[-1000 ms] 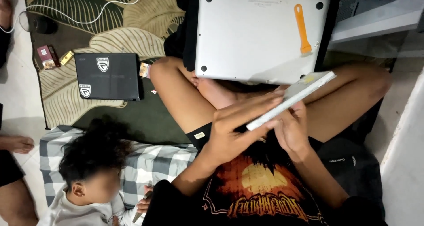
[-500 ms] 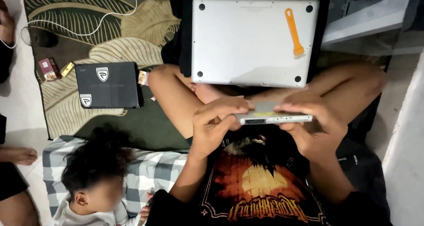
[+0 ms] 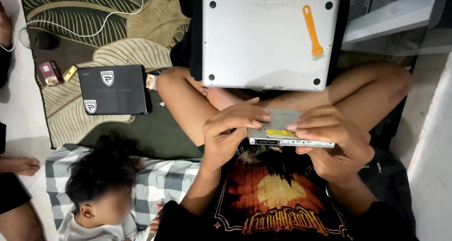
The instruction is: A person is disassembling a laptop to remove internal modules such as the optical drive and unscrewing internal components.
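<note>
You hold the drive (image 3: 282,130) level over your lap, just before the laptop (image 3: 270,41). Left hand (image 3: 230,130) and right hand (image 3: 329,137) each have fingers closed on an end, connector edge toward you for viewing.

Showing silver on the laptop base (image 3: 263,38), orange on the pry tool (image 3: 312,29). Showing grey with a yellow label on the drive (image 3: 278,128). Displaying green-and-cream leaves across the rug (image 3: 94,15).

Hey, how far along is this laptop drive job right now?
Done: the silver laptop lies bottom up, an orange pry tool on it, and the slim optical drive is out. In hand: left hand and right hand grip the drive over the lap. Left: the drive is not in the laptop.
</note>
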